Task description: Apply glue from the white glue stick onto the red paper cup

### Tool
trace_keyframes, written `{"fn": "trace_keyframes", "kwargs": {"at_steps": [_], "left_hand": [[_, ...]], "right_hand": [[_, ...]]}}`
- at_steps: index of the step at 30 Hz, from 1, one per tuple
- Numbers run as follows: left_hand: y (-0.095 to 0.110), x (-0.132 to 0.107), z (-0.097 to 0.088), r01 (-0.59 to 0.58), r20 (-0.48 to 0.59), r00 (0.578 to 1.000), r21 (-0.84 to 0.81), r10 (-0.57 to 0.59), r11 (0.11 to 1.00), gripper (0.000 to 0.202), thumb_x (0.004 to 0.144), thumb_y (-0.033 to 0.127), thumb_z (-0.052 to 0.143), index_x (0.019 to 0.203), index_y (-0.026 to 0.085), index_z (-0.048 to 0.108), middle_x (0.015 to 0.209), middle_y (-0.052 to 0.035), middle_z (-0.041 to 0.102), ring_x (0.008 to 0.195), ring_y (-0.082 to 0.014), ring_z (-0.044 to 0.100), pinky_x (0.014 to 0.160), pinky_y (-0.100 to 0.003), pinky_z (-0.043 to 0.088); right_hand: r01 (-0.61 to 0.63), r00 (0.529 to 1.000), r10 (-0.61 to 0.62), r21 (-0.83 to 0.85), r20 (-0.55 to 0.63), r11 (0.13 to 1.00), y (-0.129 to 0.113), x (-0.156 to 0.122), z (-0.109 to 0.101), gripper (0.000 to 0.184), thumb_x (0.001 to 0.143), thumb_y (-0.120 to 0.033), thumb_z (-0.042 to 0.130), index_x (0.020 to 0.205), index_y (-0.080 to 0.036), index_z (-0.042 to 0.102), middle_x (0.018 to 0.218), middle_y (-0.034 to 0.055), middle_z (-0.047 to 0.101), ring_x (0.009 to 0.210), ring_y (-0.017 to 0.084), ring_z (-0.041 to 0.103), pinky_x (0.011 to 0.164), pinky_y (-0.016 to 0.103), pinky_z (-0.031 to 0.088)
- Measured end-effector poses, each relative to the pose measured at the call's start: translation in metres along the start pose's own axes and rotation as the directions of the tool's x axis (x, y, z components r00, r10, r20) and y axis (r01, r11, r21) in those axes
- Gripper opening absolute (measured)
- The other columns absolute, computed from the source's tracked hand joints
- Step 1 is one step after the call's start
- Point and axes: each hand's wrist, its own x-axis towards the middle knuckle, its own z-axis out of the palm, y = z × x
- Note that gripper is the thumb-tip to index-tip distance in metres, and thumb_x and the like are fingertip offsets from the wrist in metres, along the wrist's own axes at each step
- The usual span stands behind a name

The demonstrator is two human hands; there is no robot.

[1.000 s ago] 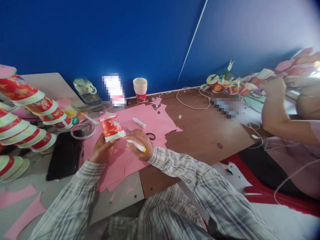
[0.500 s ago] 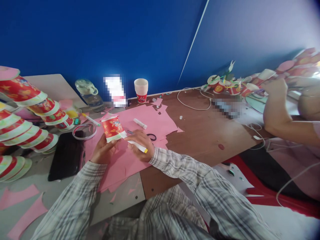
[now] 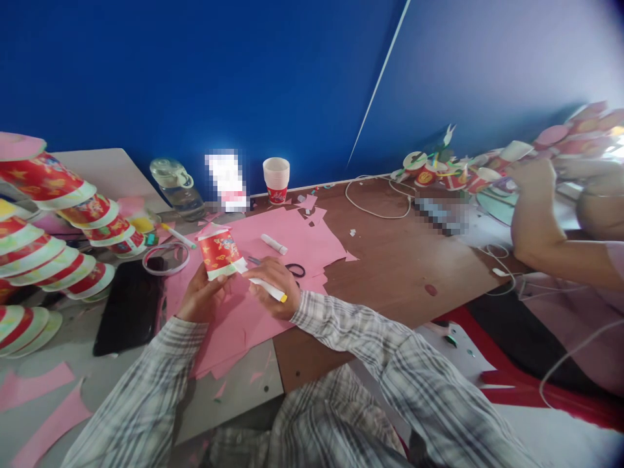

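Note:
My left hand is closed around a red printed paper cup, which is tilted with its pale green-and-white rim toward me. A piece of pink paper shows at the cup's far end. In my right hand is a white marker with a yellow end, held close to the rim side of the cup. Whether its tip touches the cup I cannot tell. Beneath both hands lie sheets of pink paper. Scissors with dark handles lie partly hidden behind my right hand, and a white tube rests beyond them.
Curved stacks of red cups stand at left, near a black phone, a tape roll and a water bottle. Stacked cups stand by the blue wall. At right are a cable and another person's arm.
The view has shifted slightly. My right hand and the marker have moved a little away from the cup, and more of the scissors shows. The cup stays in my left hand.

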Motion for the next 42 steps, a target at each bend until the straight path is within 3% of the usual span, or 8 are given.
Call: {"fn": "trace_keyframes", "kwargs": {"at_steps": [42], "left_hand": [[-0.0036, 0.0001, -0.0015, -0.026, 0.029, 0.999, 0.014, 0.026, 1.000, 0.047, 0.061, 0.017, 0.064, 0.106, 0.017, 0.052, 0.106, -0.0120, 0.057, 0.098, -0.0261, 0.053, 0.089, -0.045, 0.034]], "right_hand": [[0.010, 1.000, -0.010, 0.006, 0.010, 1.000, 0.0034, -0.0023, 0.0020, 0.021, 0.085, -0.024, 0.048, 0.103, -0.018, 0.056, 0.090, 0.0046, 0.069, 0.084, 0.017, 0.060, 0.092, 0.037, 0.049]]}}
